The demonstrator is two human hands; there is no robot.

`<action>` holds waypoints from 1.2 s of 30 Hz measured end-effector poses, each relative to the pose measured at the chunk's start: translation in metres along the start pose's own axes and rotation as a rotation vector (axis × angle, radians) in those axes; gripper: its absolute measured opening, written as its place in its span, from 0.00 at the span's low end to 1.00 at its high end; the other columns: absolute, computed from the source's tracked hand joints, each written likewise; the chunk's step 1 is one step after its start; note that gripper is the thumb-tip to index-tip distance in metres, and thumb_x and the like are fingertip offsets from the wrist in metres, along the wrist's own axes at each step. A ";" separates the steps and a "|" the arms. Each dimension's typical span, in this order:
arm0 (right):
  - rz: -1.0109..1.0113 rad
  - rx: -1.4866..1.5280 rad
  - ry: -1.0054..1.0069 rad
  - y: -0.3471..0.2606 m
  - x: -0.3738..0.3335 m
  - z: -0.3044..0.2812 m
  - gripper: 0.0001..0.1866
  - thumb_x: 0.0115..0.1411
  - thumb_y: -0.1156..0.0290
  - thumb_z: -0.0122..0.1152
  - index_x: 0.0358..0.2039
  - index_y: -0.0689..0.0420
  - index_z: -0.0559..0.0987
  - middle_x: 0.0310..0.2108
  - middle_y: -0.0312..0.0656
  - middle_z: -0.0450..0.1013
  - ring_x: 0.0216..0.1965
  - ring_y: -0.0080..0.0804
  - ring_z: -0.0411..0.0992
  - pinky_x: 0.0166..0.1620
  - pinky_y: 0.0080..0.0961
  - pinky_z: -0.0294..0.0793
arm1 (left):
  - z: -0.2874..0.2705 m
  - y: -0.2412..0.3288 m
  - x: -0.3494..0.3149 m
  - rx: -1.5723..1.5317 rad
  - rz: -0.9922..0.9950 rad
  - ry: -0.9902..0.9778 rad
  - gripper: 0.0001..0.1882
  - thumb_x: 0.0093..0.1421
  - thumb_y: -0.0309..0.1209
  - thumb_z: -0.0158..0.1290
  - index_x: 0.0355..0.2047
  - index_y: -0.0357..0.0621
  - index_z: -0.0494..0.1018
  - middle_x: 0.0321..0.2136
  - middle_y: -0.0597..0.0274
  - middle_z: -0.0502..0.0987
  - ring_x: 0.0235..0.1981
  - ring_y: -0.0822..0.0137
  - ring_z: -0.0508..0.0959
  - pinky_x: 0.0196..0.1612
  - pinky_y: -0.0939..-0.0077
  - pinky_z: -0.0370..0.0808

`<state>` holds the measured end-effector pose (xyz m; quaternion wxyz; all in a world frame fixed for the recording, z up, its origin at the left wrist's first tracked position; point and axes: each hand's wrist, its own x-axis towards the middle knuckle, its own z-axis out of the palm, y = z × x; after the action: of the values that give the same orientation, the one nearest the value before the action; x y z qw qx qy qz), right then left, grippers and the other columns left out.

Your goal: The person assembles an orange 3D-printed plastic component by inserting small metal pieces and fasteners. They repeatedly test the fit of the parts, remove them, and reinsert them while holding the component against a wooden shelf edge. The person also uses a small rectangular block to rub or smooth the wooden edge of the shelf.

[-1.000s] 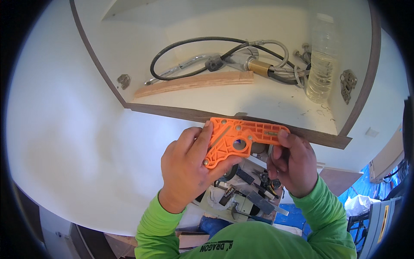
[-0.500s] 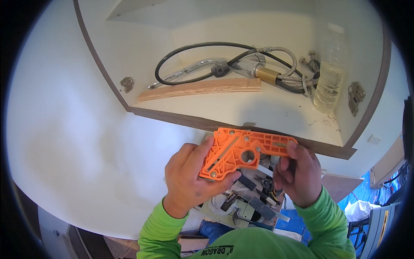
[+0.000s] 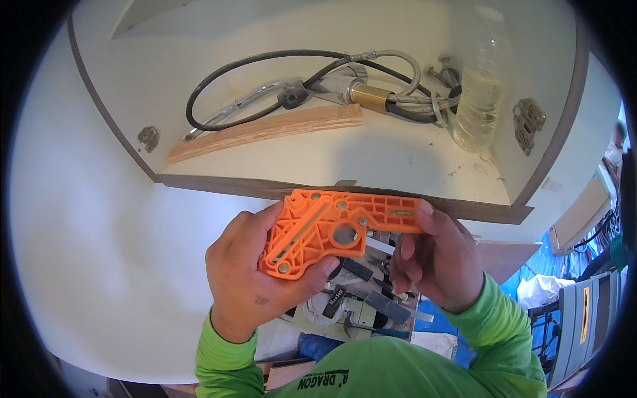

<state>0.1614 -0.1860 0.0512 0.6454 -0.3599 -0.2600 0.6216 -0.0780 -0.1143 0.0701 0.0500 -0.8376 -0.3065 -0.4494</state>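
Both my hands hold a flat orange plastic tool (image 3: 318, 229) just below the front edge of an open cabinet. It has raised ribs, metal rivets, a diagonal slot, a round hole and a small greenish insert; its exact kind I cannot make out. My left hand (image 3: 249, 265) wraps around its wide left end, thumb at the lower edge. My right hand (image 3: 441, 259) pinches the narrow right end between thumb and fingers, the other fingers curled below it. The cabinet's dark edge strip (image 3: 239, 188) runs right behind the tool.
Inside the cabinet lie wood strips (image 3: 265, 136), a faucet with hoses (image 3: 332, 86) and a clear bottle (image 3: 478, 106) of yellowish liquid. Hinge plates (image 3: 529, 126) sit on its side walls. Below my hands a cluttered surface holds a hammer (image 3: 371, 328) and other tools.
My view has shifted, so the cabinet sits further left and higher in it. My hands and the orange tool appear further left, with the grip on it unchanged.
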 end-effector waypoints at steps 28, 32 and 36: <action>0.053 -0.052 -0.070 -0.026 0.007 -0.040 0.19 0.72 0.58 0.53 0.28 0.59 0.73 0.19 0.40 0.69 0.15 0.34 0.67 0.21 0.37 0.75 | 0.041 0.017 0.020 -0.087 -0.064 -0.039 0.37 0.41 0.44 0.76 0.49 0.33 0.79 0.28 0.56 0.79 0.25 0.61 0.78 0.31 0.70 0.77; 0.039 -0.160 -0.096 -0.033 0.002 -0.049 0.22 0.71 0.58 0.51 0.24 0.59 0.73 0.14 0.42 0.66 0.13 0.37 0.68 0.22 0.35 0.75 | 0.042 0.028 0.023 -0.033 -0.053 -0.056 0.38 0.41 0.44 0.76 0.49 0.33 0.79 0.28 0.57 0.79 0.25 0.62 0.78 0.31 0.71 0.77; 0.062 -0.170 -0.065 -0.042 -0.005 -0.051 0.24 0.71 0.58 0.50 0.20 0.59 0.72 0.10 0.42 0.63 0.12 0.40 0.69 0.22 0.34 0.74 | 0.043 0.038 0.024 -0.024 -0.042 -0.050 0.38 0.41 0.44 0.76 0.49 0.33 0.79 0.27 0.57 0.78 0.24 0.63 0.77 0.30 0.71 0.76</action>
<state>0.2263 -0.1967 0.0541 0.5842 -0.4011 -0.3214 0.6282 -0.0158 -0.1186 0.0708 0.0229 -0.8425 -0.3196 -0.4331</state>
